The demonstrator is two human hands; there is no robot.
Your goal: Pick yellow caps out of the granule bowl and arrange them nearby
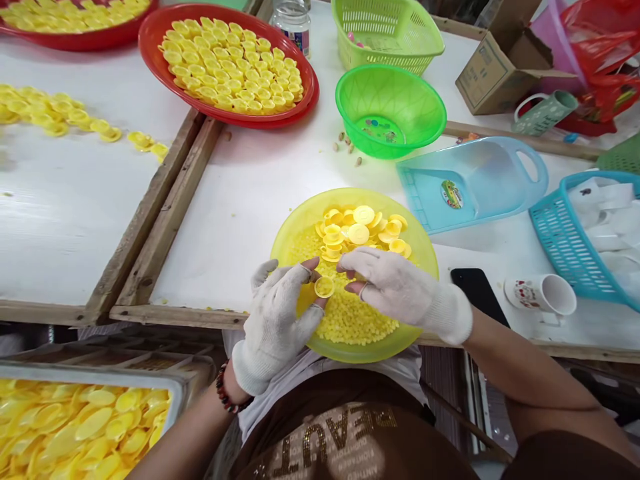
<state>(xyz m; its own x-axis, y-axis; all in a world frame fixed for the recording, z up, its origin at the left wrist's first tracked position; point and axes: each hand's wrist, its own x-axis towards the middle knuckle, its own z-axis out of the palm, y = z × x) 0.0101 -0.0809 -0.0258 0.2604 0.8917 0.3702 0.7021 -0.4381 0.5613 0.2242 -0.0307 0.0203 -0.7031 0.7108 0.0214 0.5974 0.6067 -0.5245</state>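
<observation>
In the head view my left hand (280,313), in a white glove with bare fingertips, pinches a small round yellow plastic cup (325,287) between thumb and forefinger. My right hand (393,283), gloved the same way, hovers just right of the cup. Its thumb and fingers are apart, and I see nothing between them. Both hands are over a yellow bowl (295,213) at the table's front edge. Small yellow pellets (360,317) fill its near part, and several yellow plastic cups with saucers (357,233) are heaped at its far side.
Red trays (313,110) of yellow cups stand at the back left. Beyond the bowl are a green basin (390,143) and a clear blue scoop (480,193). A phone (477,293), a mug (537,293) and a blue basket (565,247) lie rightward. Wooden strips (165,213) edge the table.
</observation>
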